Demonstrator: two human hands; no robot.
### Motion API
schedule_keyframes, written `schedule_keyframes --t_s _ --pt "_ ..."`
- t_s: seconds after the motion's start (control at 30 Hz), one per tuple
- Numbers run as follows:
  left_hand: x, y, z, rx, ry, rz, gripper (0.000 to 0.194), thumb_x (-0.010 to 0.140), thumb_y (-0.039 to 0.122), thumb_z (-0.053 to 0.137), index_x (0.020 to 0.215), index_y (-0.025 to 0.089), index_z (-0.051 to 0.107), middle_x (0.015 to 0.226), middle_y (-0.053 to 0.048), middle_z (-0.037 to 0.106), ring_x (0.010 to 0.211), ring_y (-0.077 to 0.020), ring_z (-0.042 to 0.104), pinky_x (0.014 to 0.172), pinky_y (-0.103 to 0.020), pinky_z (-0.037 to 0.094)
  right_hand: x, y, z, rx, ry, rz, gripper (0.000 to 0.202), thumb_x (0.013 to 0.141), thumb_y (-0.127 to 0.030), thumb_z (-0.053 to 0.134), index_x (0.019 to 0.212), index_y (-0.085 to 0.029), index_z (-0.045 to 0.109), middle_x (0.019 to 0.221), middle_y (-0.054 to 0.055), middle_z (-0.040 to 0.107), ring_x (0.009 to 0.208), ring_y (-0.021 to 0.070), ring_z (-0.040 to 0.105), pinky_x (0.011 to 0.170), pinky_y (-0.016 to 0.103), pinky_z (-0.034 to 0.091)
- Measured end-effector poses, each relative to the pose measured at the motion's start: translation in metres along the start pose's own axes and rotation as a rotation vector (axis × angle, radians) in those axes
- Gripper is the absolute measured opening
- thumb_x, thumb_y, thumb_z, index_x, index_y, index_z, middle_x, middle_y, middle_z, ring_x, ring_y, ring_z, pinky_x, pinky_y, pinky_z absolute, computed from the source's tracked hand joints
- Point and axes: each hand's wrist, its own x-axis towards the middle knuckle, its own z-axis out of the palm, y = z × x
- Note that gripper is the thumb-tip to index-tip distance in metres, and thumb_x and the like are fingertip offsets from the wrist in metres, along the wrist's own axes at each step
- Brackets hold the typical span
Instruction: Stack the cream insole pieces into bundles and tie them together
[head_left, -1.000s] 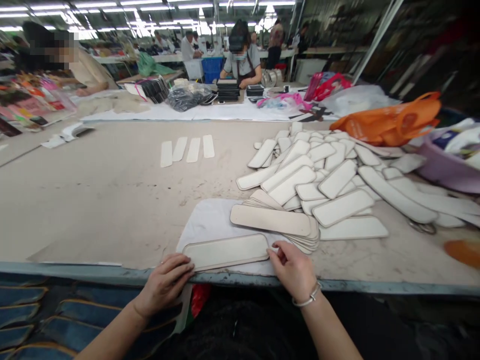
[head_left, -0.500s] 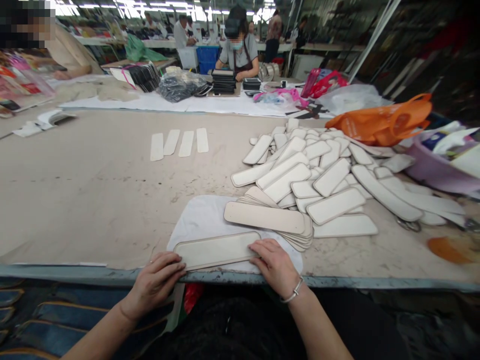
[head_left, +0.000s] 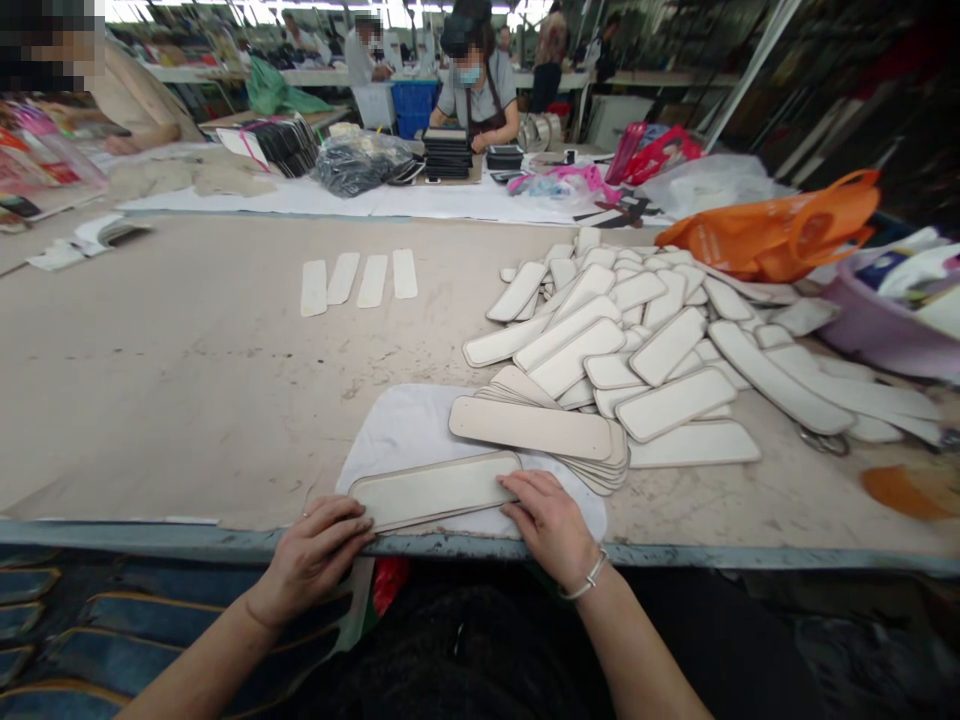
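A long off-white panel with rounded corners (head_left: 435, 488) lies at the table's front edge, partly over a white cloth (head_left: 390, 420). My left hand (head_left: 322, 540) grips its left end, the thumb underneath and fingers on top. At the other end my right hand (head_left: 544, 515) pinches the panel's right edge. The panel's near edge shows a thin gap, as if of two layers. Just beyond it, a fanned stack of beige panels (head_left: 532, 425) rests on the cloth. To the right spreads a heap of similar white panels (head_left: 577, 355).
Several small white strips (head_left: 371, 280) stand in a row on the table (head_left: 187, 360). An orange bag (head_left: 765, 235) and a purple basin (head_left: 885, 315) sit at the right. Across the table, a person in a mask (head_left: 480, 100) works behind dark stacked pieces (head_left: 448, 155).
Both hands keep their hold on the panel's ends. A narrow gap along its near edge shows more clearly now. The view has shifted slightly.
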Motion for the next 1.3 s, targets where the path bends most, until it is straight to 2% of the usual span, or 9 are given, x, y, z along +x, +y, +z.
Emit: schedule_keyframes --t_s 0.13,0.3,0.47,0.57,0.67,0.9,1.3 --pt "0.000 0.000 0.000 -0.006 0.002 -0.008 0.023 0.078 0.009 0.061 0.098 0.020 0.063 0.097 -0.007 0.059 0.092 -0.0176 0.057 0.081 -0.034 0.050 -0.002 0.000 -0.001 -0.009 0.042 0.015 0.032 0.083 -0.022 0.057 0.115 -0.021 0.059 0.109 0.009 0.061 0.103 0.0217 0.055 0.090 0.040 0.050" --pt "0.000 -0.001 0.000 -0.016 -0.009 -0.001 0.026 0.078 0.008 0.061 0.100 0.021 0.063 0.098 -0.007 0.059 0.094 -0.0185 0.057 0.082 -0.035 0.050 0.001 0.007 -0.005 -0.105 0.171 0.062 0.037 0.088 -0.027 0.050 0.123 -0.017 0.054 0.118 0.012 0.058 0.108 0.0222 0.054 0.093 0.039 0.049" --pt "-0.001 -0.002 0.000 -0.018 -0.022 0.015 0.028 0.078 0.005 0.060 0.101 0.019 0.061 0.100 -0.008 0.058 0.096 -0.0190 0.056 0.084 -0.036 0.048 0.010 0.009 -0.007 -0.232 0.023 -0.031 0.035 0.089 -0.021 0.046 0.122 -0.018 0.055 0.113 0.010 0.062 0.103 0.0229 0.056 0.090 0.039 0.050" --pt "-0.002 -0.003 0.000 -0.014 -0.032 0.012 0.029 0.077 0.004 0.060 0.102 0.019 0.061 0.101 -0.008 0.058 0.097 -0.0193 0.055 0.084 -0.036 0.048 0.013 0.007 -0.007 -0.267 -0.020 -0.032 0.033 0.087 -0.017 0.047 0.119 -0.015 0.058 0.108 0.010 0.064 0.099 0.0239 0.056 0.088 0.039 0.050" --pt "-0.003 -0.004 0.001 -0.019 -0.036 -0.002 0.028 0.078 0.005 0.060 0.102 0.020 0.061 0.101 -0.008 0.058 0.097 -0.0194 0.055 0.084 -0.036 0.048 0.014 0.006 -0.006 -0.268 -0.014 -0.014 0.032 0.086 -0.016 0.050 0.116 -0.012 0.059 0.105 0.011 0.065 0.097 0.0240 0.056 0.086 0.038 0.051" --pt "-0.004 -0.005 0.002 -0.007 -0.032 -0.011 0.026 0.079 0.007 0.059 0.101 0.021 0.061 0.102 -0.007 0.058 0.097 -0.0190 0.055 0.083 -0.035 0.049 0.016 0.007 -0.003 -0.225 0.021 0.000 0.029 0.085 -0.015 0.050 0.111 -0.017 0.062 0.102 0.009 0.067 0.094 0.0230 0.058 0.083 0.037 0.052" --pt "-0.001 -0.002 0.002 0.009 -0.027 -0.024 0.019 0.080 0.013 0.058 0.096 0.021 0.063 0.098 -0.007 0.061 0.092 -0.0187 0.059 0.080 -0.034 0.051 0.017 0.006 0.002 -0.258 0.019 0.035 0.030 0.084 -0.012 0.050 0.110 -0.017 0.063 0.102 0.010 0.067 0.093 0.0240 0.058 0.082 0.038 0.052"
